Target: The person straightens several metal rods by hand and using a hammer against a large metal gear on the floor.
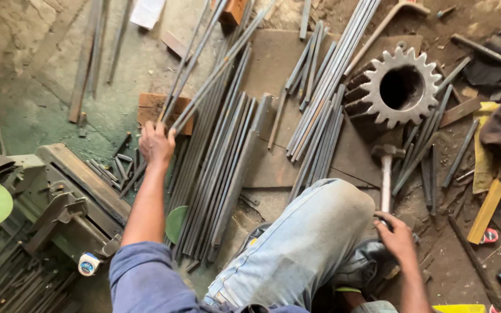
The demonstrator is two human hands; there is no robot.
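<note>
Left hand [156,142] closed around the near ends of a few long steel rods [204,75], which run up and to the right away from it, long axis diagonal, lying over a wooden block [149,107] and the flat bar stack [221,168] just right of the hand. Right hand [397,236] wrapped on the handle end of a hammer [386,168], head resting on the ground near the big gear [398,87], handle pointing back at the person; left hand is the one on the rods, right is well apart. Surface is dirty workshop floor, cluttered with offcuts, little free room, cut-off machine [71,197] just left of the arm.
</note>
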